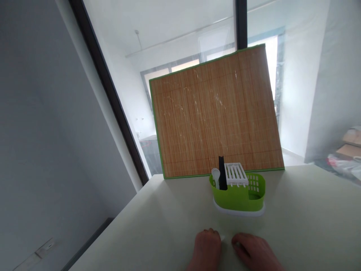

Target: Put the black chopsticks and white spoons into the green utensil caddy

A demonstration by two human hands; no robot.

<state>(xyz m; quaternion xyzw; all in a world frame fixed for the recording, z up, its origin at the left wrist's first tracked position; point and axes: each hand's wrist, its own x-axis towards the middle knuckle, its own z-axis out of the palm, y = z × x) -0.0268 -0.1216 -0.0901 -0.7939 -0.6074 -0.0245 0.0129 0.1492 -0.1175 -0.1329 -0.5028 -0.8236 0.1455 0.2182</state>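
Both hands are resting low at the bottom edge of the view.

The left hand (207, 248) is lying palm down with its fingers curled under, knuckles pointing forward. The right hand (255, 251) is lying just beside it, angled inward, its fingertips (235, 241) bending toward the left hand. The two are sitting near each other, not quite touching.

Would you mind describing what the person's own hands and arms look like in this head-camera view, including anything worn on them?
Only the two hands show, at the bottom edge of the view. The left hand and the right hand are both bare: no gloves, rings, watch or bands are visible. The picture's edge cuts them off near the wrists, so no sleeve shows, and the forearms are out of view.
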